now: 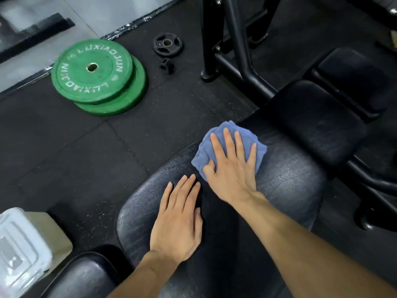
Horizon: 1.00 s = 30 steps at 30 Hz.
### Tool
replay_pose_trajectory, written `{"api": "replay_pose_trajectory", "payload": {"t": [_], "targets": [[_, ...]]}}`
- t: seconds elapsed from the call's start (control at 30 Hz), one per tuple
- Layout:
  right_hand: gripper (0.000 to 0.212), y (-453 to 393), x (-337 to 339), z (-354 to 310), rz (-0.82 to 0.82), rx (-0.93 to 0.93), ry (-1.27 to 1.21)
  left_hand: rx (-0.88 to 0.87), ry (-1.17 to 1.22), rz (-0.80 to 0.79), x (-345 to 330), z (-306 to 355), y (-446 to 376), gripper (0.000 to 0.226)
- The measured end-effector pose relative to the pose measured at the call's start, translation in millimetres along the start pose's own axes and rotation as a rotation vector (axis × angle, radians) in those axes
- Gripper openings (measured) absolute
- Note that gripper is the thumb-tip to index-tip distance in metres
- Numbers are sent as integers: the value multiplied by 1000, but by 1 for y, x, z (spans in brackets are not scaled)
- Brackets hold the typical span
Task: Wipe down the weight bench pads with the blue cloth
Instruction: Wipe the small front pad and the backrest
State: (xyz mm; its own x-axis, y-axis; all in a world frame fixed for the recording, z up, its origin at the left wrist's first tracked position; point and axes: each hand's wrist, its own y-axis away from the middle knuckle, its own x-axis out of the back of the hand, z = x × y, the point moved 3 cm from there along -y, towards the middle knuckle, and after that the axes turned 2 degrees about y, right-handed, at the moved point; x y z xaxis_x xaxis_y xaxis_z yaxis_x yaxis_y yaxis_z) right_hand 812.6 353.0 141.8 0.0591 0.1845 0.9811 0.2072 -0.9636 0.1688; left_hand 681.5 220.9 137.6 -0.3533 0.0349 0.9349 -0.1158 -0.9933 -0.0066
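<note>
A wide black bench pad (290,179) fills the lower middle of the head view. On its far left part lies the bunched blue cloth (206,147), pressed flat under my right hand (232,168), whose fingers are spread over it and whose thumb hooks the cloth's near edge. My left hand (180,220) rests palm down on the bare pad just left of and nearer than the cloth, holding nothing. A smaller black pad (318,121) continues beyond the wide one, another (354,76) sits farther right, and one more (86,278) lies at the bottom left.
Two stacked green weight plates (94,76) lie on the black rubber floor at the left, with a small black plate (168,44) and a collar (166,65) behind them. A black steel frame (234,39) stands beyond the bench. A clear plastic container (19,250) sits at the lower left.
</note>
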Motion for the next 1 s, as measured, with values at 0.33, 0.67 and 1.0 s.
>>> {"api": "replay_pose_trajectory", "payload": {"t": [0.33,0.67,1.0], "targets": [[70,27,0,7,-17,95,-17,61,116,49,8,3,2,53],[73,229,-31,61,91,35,33,91,117,89,6,7,10,50],[72,150,-14,93,19,15,43,118,101,76,7,11,13,48]]}}
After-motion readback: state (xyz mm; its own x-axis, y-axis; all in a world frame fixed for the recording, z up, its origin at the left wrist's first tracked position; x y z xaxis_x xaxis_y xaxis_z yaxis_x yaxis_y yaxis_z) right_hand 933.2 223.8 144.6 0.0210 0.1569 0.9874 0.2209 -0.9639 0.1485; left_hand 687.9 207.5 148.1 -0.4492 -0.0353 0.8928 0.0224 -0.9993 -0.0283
